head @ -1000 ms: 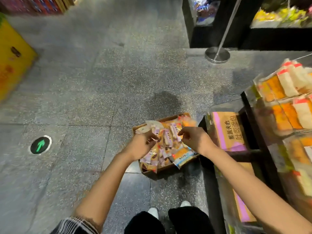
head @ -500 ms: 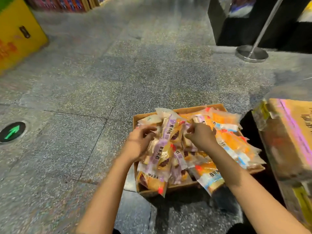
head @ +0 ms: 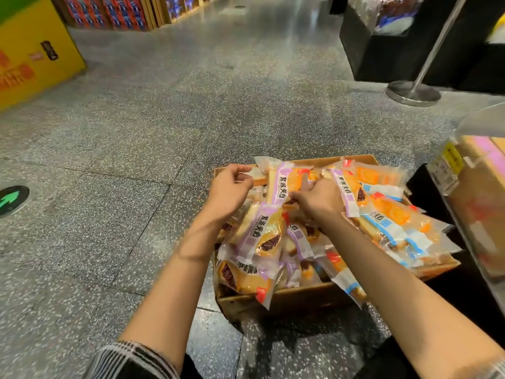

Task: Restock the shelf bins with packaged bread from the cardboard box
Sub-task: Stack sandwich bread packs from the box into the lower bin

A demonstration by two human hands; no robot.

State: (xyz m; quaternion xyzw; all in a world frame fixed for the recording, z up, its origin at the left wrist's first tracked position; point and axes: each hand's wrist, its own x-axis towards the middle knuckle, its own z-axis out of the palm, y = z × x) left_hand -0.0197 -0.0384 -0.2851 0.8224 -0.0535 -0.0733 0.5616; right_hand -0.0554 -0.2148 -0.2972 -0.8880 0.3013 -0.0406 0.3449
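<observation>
Speckled grey store floor (head: 164,110) is filling most of the view, with a yellow display stand (head: 32,50) at far left, a green arrow floor marker (head: 11,201) near the left edge, and a metal post base (head: 412,93) at upper right. Low cardboard box (head: 287,299) is sitting on the floor right of centre, heaped with packaged bread: purple-striped packs (head: 262,233) piling on its left side, blue-and-orange packs (head: 393,222) on its right, some hanging over the rim. Left hand (head: 229,192) is reaching over the box's far left corner, fingers curled and pinching the edge of a pale pack (head: 254,175) there. Right hand (head: 319,199) is lying on the middle of the pile, fingers curled down into the packs around an upright purple pack (head: 281,184); fingertips are hidden, so exact hold is unclear. Clear shelf bin (head: 481,192) is standing just right of the box, holding a brown carton with a pink stripe. Striped sleeve (head: 128,362) is showing at bottom left.
</observation>
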